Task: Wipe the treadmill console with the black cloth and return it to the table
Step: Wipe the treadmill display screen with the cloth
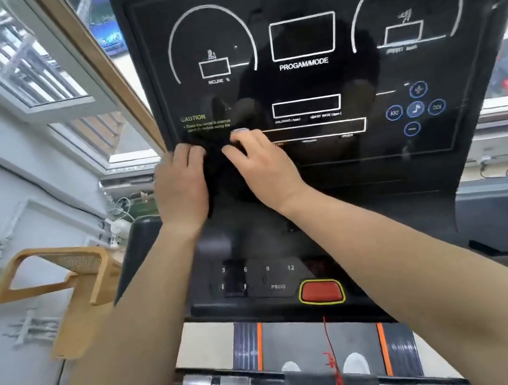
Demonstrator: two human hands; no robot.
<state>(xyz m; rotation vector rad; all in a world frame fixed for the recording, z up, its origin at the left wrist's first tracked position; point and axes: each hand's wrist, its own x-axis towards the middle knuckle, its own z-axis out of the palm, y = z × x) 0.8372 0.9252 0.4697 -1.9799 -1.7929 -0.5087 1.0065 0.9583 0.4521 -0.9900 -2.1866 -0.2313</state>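
The glossy black treadmill console (pixel 303 36) fills the upper middle of the head view, with white dials and a "PROGAM/MODE" window. A black cloth (pixel 221 167) is bunched against the console's lower left, under the yellow "CAUTION" text. My left hand (pixel 179 184) grips the cloth's left side. My right hand (pixel 261 164) holds its right side, fingers curled over the top. Both hands press the cloth on the panel. Most of the cloth blends with the dark surface.
A red stop button (pixel 321 292) with a yellow rim sits on the lower control strip. A black handlebar (pixel 277 380) crosses below, with a red safety cord (pixel 335 363) hanging. A wooden chair (pixel 68 277) stands at the left by the wall and windows.
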